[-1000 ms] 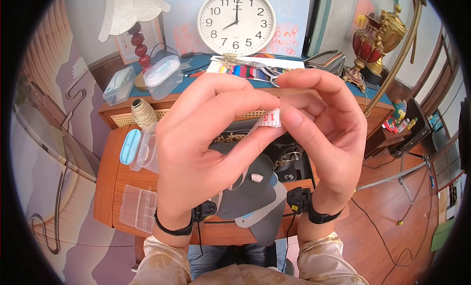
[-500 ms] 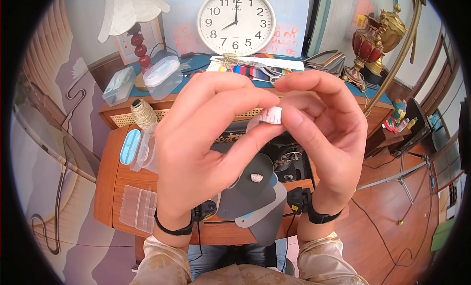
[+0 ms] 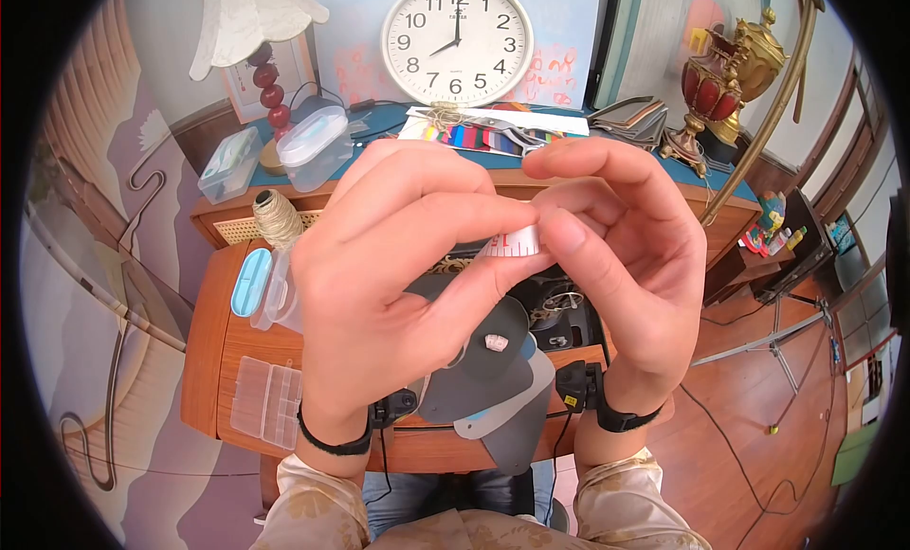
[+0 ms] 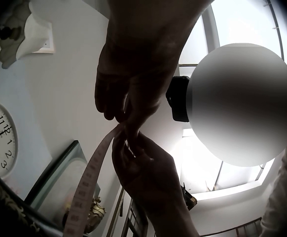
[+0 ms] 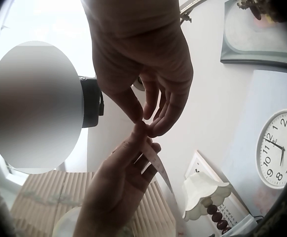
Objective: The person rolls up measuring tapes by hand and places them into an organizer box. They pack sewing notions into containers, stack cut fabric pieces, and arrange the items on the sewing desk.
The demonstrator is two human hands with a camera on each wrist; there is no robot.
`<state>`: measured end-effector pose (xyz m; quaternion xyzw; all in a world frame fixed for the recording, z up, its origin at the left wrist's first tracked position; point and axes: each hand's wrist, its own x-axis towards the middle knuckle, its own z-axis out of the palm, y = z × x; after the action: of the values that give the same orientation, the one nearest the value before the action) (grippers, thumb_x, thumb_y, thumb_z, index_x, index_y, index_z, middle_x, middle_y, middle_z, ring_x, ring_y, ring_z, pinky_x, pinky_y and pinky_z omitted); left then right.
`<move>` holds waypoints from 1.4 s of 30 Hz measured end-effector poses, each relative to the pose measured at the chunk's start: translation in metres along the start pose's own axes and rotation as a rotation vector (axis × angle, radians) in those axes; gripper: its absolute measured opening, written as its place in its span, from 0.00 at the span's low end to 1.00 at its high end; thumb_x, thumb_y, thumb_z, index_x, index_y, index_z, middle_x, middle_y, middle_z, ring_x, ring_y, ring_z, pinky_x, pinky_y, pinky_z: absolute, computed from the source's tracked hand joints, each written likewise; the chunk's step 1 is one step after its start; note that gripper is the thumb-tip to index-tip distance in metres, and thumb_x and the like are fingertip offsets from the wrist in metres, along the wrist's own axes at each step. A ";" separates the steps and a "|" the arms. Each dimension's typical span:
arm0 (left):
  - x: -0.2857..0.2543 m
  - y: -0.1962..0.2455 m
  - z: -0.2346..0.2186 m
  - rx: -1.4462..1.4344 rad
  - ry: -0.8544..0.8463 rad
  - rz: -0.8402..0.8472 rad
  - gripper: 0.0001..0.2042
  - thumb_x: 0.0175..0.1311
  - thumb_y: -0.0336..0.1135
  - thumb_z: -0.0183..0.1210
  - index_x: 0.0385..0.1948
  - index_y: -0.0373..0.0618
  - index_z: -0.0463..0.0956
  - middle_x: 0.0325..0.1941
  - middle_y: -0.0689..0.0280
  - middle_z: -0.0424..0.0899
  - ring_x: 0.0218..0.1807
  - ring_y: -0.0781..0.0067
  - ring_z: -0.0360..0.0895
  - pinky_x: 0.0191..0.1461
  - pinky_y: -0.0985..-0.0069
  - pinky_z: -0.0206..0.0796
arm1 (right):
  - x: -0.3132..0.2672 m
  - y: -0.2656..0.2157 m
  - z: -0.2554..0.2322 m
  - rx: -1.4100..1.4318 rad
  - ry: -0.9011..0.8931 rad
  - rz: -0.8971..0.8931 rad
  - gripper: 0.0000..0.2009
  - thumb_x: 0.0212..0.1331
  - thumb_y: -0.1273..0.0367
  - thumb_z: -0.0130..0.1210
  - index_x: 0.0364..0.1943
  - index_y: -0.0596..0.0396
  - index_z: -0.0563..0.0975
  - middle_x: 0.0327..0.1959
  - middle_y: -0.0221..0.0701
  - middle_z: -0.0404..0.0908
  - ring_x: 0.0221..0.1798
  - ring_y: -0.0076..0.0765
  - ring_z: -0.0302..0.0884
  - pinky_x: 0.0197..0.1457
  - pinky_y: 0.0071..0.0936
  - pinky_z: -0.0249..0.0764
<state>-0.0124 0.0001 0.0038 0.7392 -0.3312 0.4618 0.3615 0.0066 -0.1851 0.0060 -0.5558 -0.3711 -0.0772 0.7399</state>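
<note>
My left hand point(image 3: 379, 275) pinches a white tape measure point(image 3: 515, 242) with red figures between thumb and forefinger. Facing it, my right hand point(image 3: 640, 266) has its thumb tip at the tape's end, fingers curved, and the two hands' fingertips meet there. In the left wrist view the tape measure point(image 4: 87, 187) trails down from the joined fingertips as a long strip. The right wrist view shows the strip point(image 5: 156, 160) passing across the left fingers. Below the hands, a small pale roll point(image 3: 496, 342) lies on dark grey sheets point(image 3: 474, 389).
Sewing machine parts point(image 3: 559, 304) sit in the wooden desk point(image 3: 213, 360). To the left are a thread cone point(image 3: 277, 220), a blue case point(image 3: 251, 283) and a clear divided box point(image 3: 267, 403). Behind stand a clock point(image 3: 457, 43), scissors point(image 3: 521, 138), plastic boxes point(image 3: 318, 152) and a lamp point(image 3: 258, 24).
The tape between the fingertips has shifted left and a little lower, and its figures have turned. My left fingers have moved slightly over it. The right hand has shifted slightly left.
</note>
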 end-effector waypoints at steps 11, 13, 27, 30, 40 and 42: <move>0.000 0.001 0.002 0.008 0.065 -0.022 0.16 0.39 0.20 0.74 0.35 0.39 0.85 0.37 0.64 0.82 0.38 0.69 0.78 0.40 0.74 0.68 | -0.001 -0.001 0.002 0.087 -0.002 0.043 0.18 0.61 0.82 0.57 0.56 0.70 0.72 0.55 0.46 0.79 0.51 0.32 0.83 0.56 0.28 0.79; 0.001 -0.001 0.000 0.025 0.025 0.018 0.16 0.40 0.20 0.74 0.36 0.39 0.85 0.38 0.65 0.81 0.38 0.71 0.79 0.39 0.76 0.68 | -0.001 0.000 0.002 0.072 0.002 0.027 0.19 0.61 0.82 0.57 0.57 0.70 0.72 0.55 0.46 0.79 0.51 0.33 0.83 0.56 0.28 0.79; -0.001 0.002 -0.002 -0.062 -0.058 -0.076 0.17 0.44 0.22 0.74 0.41 0.38 0.86 0.37 0.63 0.82 0.39 0.69 0.78 0.42 0.74 0.68 | 0.000 0.001 -0.001 0.045 0.043 0.015 0.19 0.61 0.84 0.57 0.57 0.70 0.73 0.57 0.44 0.77 0.51 0.31 0.81 0.56 0.25 0.77; 0.000 0.000 -0.003 -0.012 -0.060 -0.026 0.17 0.43 0.21 0.73 0.39 0.38 0.86 0.36 0.63 0.83 0.40 0.68 0.78 0.43 0.72 0.68 | 0.000 0.000 -0.001 0.041 0.044 0.040 0.18 0.61 0.83 0.58 0.56 0.70 0.73 0.56 0.43 0.78 0.50 0.29 0.81 0.55 0.25 0.77; 0.000 0.001 -0.003 0.018 -0.005 -0.004 0.16 0.42 0.20 0.73 0.37 0.38 0.86 0.34 0.63 0.83 0.38 0.66 0.78 0.44 0.71 0.68 | 0.001 0.001 0.002 0.141 0.066 0.087 0.19 0.62 0.83 0.58 0.57 0.71 0.72 0.55 0.43 0.79 0.50 0.31 0.83 0.54 0.25 0.78; 0.000 -0.001 -0.003 0.030 -0.009 0.012 0.16 0.42 0.20 0.72 0.37 0.38 0.86 0.34 0.63 0.83 0.38 0.66 0.78 0.44 0.71 0.68 | 0.001 0.004 -0.001 -0.001 -0.027 0.007 0.19 0.62 0.82 0.58 0.57 0.71 0.72 0.55 0.43 0.79 0.51 0.32 0.83 0.56 0.26 0.78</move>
<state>-0.0129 0.0037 0.0042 0.7447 -0.3301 0.4655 0.3460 0.0101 -0.1838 0.0035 -0.5583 -0.3790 -0.0674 0.7349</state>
